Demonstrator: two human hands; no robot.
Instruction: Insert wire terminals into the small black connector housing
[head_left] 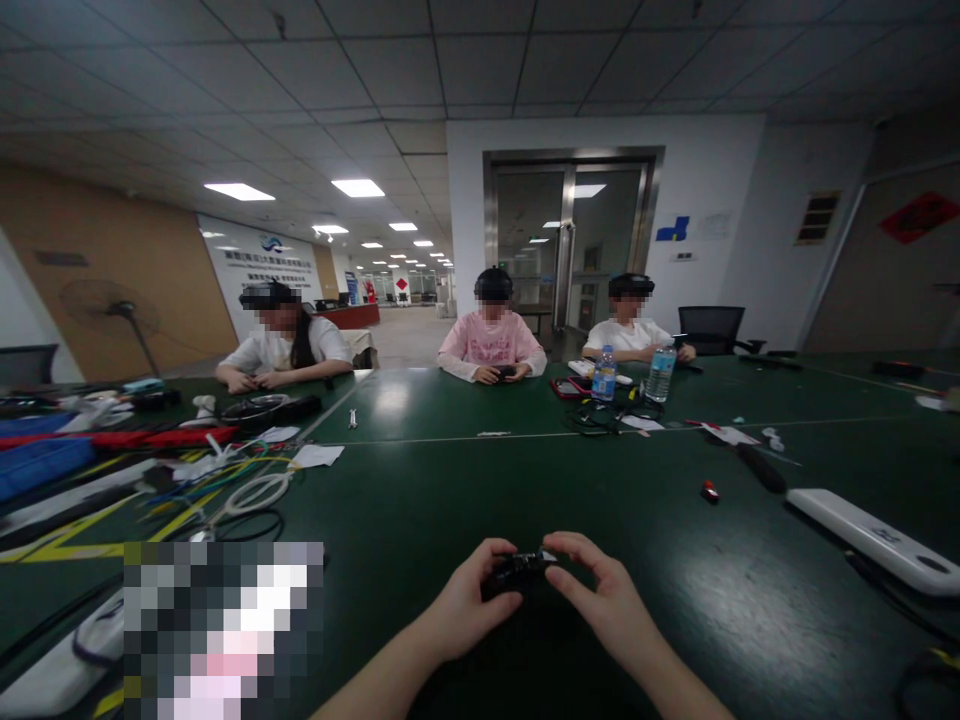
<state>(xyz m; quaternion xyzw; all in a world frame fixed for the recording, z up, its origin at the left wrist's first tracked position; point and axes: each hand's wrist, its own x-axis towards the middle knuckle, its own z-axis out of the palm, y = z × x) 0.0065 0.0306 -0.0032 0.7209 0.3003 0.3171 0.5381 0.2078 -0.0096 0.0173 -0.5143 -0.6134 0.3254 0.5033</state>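
Just above the green table's near side, my left hand (478, 592) has its fingers and thumb closed round a small black object (523, 568). Its kind is too dark and small to make out. My right hand (594, 586) pinches the right end of the same object, where a small shiny pale piece (549, 556) shows between thumb and forefinger. Both wrists come in from the bottom edge, and the object's underside is hidden by shadow and fingers.
Cables (255, 492), a blue tray (45, 466) and white papers clutter the left. A small red item (709, 491) and a long white device (874, 535) lie right. Across the green table (420, 480) sit three people; bottles (604, 374) stand before the right one.
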